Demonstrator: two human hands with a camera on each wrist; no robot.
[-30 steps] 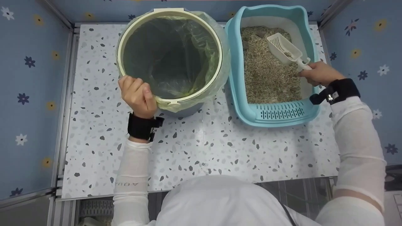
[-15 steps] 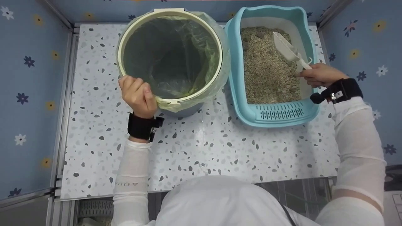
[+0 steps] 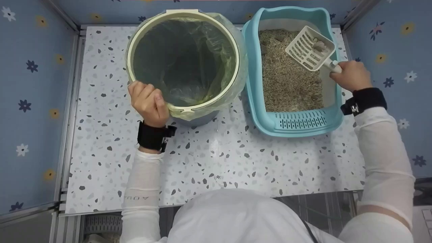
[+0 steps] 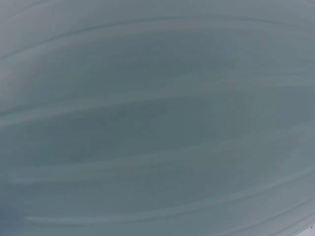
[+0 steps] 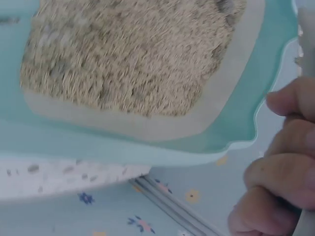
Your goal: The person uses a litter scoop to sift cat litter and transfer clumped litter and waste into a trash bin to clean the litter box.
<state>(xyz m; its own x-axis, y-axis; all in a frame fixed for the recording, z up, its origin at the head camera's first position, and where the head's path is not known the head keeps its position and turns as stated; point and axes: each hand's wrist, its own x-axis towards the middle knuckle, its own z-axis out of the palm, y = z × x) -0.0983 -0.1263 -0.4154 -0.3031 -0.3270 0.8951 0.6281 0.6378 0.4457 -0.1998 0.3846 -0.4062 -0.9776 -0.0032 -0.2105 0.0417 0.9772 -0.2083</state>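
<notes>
Since the frame half a second ago, the scoop (image 3: 310,49) has rolled from edge-on to show its slotted face, and the right hand (image 3: 352,76) has shifted slightly towards twelve o'clock; the left hand (image 3: 147,101) and bin (image 3: 185,109) are unchanged.

Right-hand grip: narrow, fingers curled round the handle (image 3: 334,66), which runs from the scoop head towards four o'clock. The head sits over the tray (image 3: 300,131) at about one o'clock; it appears raised off the litter (image 3: 290,81), though the gap cannot be judged. A greyish lump (image 3: 320,46) lies in it, at the handle end.

Handling, as judged: the scoop is light, stiff plastic, best held on the handle close to the head, where the hand is, to resist twisting. The lump looks crumbly and liable to roll or break if tipped. The litter is loose and likely to shift.

Left-hand grip: fingers curled over the bin's rim and liner (image 3: 243,67) between seven and eight o'clock. The liner is thin, soft and probably slippery; the rim looks firm and is the sound hold.

The bin stands at the tray's nine o'clock, both on the speckled table (image 3: 202,162).
</notes>
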